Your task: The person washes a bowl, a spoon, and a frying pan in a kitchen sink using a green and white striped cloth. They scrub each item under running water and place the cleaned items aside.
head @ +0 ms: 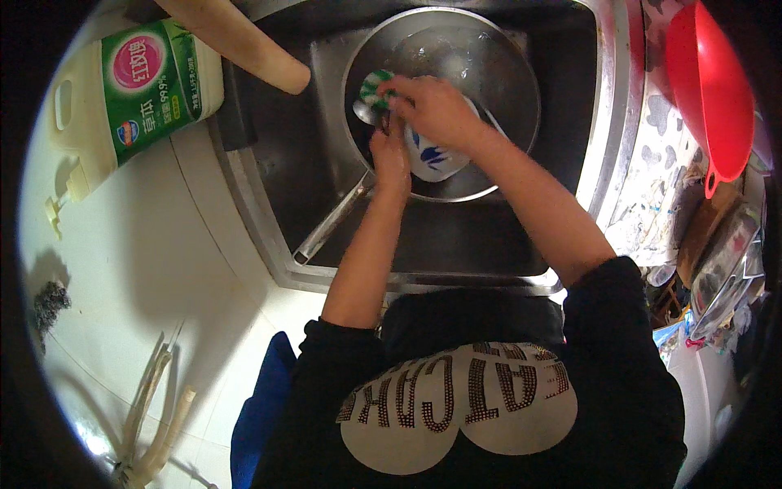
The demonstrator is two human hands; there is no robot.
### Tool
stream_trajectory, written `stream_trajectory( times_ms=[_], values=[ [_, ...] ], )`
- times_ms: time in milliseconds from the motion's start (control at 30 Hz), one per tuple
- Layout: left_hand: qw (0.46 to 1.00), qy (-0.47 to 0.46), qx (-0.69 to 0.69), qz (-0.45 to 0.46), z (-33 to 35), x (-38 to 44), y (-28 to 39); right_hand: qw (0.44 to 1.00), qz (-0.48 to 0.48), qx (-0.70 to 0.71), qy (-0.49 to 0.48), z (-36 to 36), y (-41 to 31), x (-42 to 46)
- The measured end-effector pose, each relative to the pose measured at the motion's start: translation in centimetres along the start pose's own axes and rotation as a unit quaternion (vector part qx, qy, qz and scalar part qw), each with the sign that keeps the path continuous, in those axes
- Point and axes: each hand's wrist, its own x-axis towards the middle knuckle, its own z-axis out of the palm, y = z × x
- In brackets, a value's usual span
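Note:
A round metal pan (513, 122) rests in the sink (464, 244), its long handle (333, 220) pointing to the lower left. Over its left half, my right hand (437, 110) grips a green-and-white scrubbing pad (374, 85). Just below it, my left hand (391, 156) is closed around what looks like a metal spoon (364, 112), whose shiny end shows beside the pad. Fingers hide most of the spoon. Beneath my hands, a white bowl (435, 165) with a blue leaf pattern lies in the pan, partly covered by my right hand and wrist.
A beige tube (263, 55) reaches over the sink from the upper left. Beside it lies a large detergent jug (146, 85) with a pump. On the right are a red plastic basin (708, 91), a wooden board (708, 235) and piled kitchen items. Pale pipes (159, 415) stand at lower left.

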Motion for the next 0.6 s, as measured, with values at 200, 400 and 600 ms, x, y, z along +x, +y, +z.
stream_trajectory(
  times_ms=[200,400,600],
  values=[
    [0.999,0.037,-0.002,-0.021,0.2,0.0,-1.8,0.973,0.085,0.216,0.005,1.7,11.8,3.5],
    [0.992,0.093,0.013,-0.079,-0.1,0.3,-1.2,0.974,0.104,0.076,0.188,1.4,13.3,0.2],
    [0.994,0.088,0.022,-0.057,0.6,0.2,-0.2,0.813,0.083,0.439,0.373,0.0,8.0,-2.2]
  ],
)
